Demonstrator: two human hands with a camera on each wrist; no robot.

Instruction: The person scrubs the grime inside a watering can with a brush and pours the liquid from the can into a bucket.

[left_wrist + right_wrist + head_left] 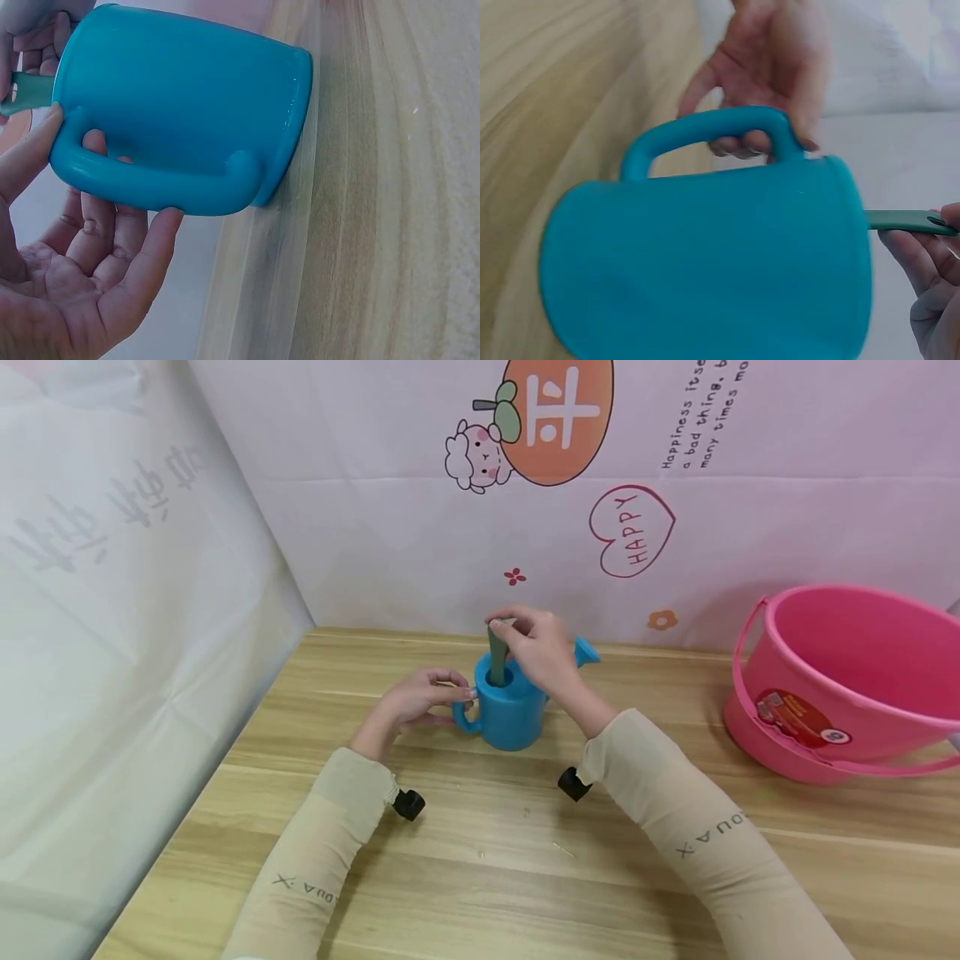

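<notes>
A blue toy watering can (512,718) stands upright on the wooden table, its spout pointing right. The left hand (426,697) holds the can's handle, with the thumb at the top and some fingertips inside the loop, as the left wrist view shows. The right hand (542,650) pinches the upper end of a flat dark green handle (497,660), which stands upright in the can's round opening. A small hole shows near the end of this green handle (904,220) in the right wrist view. Its lower end is hidden inside the can, so its kind cannot be told.
A large pink bucket (817,685) with its handle hanging down stands at the right of the table (480,893). Behind the can rises a white printed cloth (405,543); another pale cloth (150,652) hangs along the left edge.
</notes>
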